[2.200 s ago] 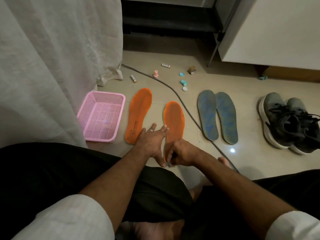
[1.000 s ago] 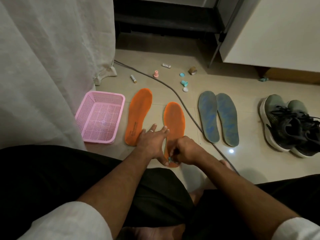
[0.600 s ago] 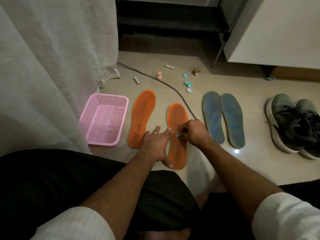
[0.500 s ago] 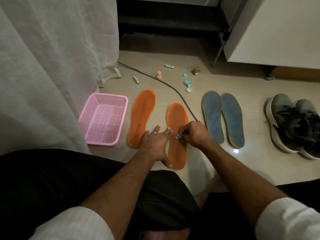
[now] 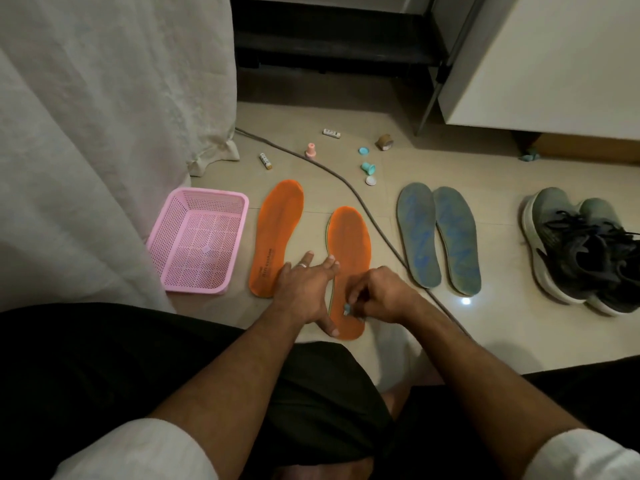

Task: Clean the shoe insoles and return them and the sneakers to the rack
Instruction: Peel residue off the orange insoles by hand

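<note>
Two orange insoles (image 5: pixel 348 258) flank our flat left hand (image 5: pixel 306 289); right fingers (image 5: pixel 356 299) pinch a small tool (image 5: pixel 347 309); cable (image 5: pixel 367 216) beside them, floor (image 5: pixel 485 327) tiled.

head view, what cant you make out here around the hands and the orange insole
- Small pale blue item in the right hand: too small and mostly covered by the fingers to identify.
- Heel of the left orange insole: hidden under the left hand.
- Sneakers: cut off by the right edge.
- Rack: not identifiable.
</note>
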